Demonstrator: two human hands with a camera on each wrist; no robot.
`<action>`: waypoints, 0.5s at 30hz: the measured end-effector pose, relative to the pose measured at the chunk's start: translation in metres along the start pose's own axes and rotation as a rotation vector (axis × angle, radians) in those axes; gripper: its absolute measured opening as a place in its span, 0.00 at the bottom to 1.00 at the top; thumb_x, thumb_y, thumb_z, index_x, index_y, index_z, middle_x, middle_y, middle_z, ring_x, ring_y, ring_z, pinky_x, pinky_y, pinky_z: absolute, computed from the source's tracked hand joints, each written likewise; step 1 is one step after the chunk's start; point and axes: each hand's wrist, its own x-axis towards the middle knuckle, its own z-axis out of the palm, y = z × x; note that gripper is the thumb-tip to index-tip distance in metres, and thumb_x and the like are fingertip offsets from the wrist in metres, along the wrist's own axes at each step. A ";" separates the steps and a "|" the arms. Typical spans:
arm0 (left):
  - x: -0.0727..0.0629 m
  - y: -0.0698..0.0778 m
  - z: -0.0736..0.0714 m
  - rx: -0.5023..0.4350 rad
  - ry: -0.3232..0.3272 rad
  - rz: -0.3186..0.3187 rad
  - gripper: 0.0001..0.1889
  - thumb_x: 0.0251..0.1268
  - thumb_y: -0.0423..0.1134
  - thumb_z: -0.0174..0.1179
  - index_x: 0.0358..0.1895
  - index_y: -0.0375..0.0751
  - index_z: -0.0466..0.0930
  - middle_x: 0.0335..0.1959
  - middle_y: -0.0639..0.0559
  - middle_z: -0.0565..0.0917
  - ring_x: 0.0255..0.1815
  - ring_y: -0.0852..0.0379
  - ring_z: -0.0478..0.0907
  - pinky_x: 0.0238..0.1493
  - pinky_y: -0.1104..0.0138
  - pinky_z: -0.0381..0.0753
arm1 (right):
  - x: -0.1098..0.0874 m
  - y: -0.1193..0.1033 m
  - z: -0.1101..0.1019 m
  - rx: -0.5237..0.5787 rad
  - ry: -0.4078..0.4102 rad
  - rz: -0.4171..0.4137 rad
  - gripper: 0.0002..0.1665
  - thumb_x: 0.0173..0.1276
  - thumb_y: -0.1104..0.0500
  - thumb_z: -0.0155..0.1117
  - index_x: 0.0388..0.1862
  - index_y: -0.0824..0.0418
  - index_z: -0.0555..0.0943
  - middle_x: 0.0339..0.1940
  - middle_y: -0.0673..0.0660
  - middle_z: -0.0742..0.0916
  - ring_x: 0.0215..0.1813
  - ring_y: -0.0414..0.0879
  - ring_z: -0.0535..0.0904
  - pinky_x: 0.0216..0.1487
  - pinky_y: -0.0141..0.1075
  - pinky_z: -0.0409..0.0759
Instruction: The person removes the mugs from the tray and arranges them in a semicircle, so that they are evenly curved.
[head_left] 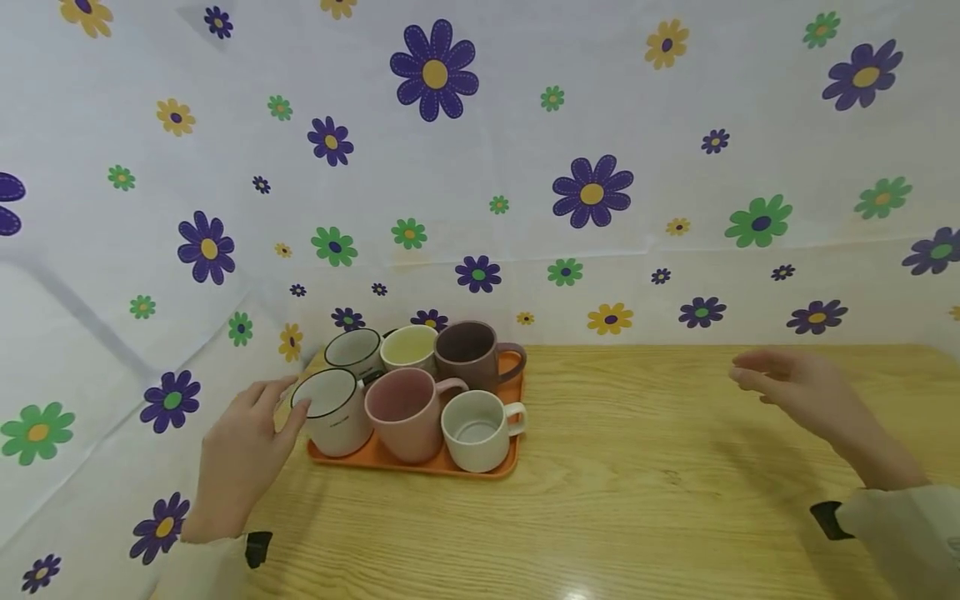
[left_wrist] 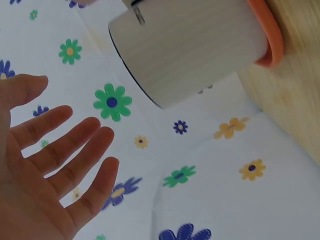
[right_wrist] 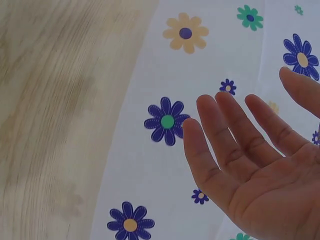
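Several mugs stand upright in two rows on an orange tray (head_left: 480,473) at the left of the table. My left hand (head_left: 243,442) is at the tray's left side, nearest the front white mug with a black rim (head_left: 337,421); its fingers are spread and a gap to that mug (left_wrist: 190,50) shows in the left wrist view. Beside it in the front row are a pink mug (head_left: 408,425) and a small white mug (head_left: 476,433). Behind stand another black-rimmed mug (head_left: 352,350), a pale yellow one (head_left: 408,346) and a dark mauve one (head_left: 467,354). My right hand (head_left: 806,392) hovers over the table's right side, holding nothing.
The wooden table (head_left: 637,500) extends right and forward of the tray. A white cloth (head_left: 517,150) printed with flowers hangs behind the table and along its left side, close to my left hand.
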 end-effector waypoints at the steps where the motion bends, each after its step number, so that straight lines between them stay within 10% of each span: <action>1: 0.000 -0.003 -0.001 -0.003 -0.007 -0.015 0.19 0.62 0.36 0.70 0.55 0.31 0.82 0.45 0.32 0.84 0.29 0.41 0.80 0.24 0.49 0.81 | 0.002 -0.002 0.001 0.011 -0.007 -0.006 0.27 0.79 0.54 0.57 0.62 0.77 0.75 0.56 0.75 0.83 0.52 0.65 0.83 0.38 0.28 0.80; 9: 0.000 -0.026 -0.002 -0.060 -0.087 -0.148 0.20 0.70 0.38 0.64 0.60 0.32 0.78 0.51 0.33 0.82 0.41 0.37 0.82 0.29 0.50 0.80 | 0.012 -0.016 0.010 0.106 -0.035 -0.015 0.28 0.80 0.52 0.57 0.64 0.75 0.75 0.56 0.72 0.83 0.46 0.38 0.83 0.42 0.28 0.81; 15: -0.008 -0.046 0.003 -0.136 -0.167 -0.198 0.21 0.71 0.35 0.63 0.62 0.27 0.75 0.52 0.27 0.80 0.45 0.32 0.81 0.39 0.42 0.81 | 0.019 -0.026 0.019 0.166 -0.054 -0.005 0.28 0.80 0.51 0.58 0.63 0.75 0.75 0.56 0.71 0.84 0.50 0.53 0.85 0.43 0.31 0.82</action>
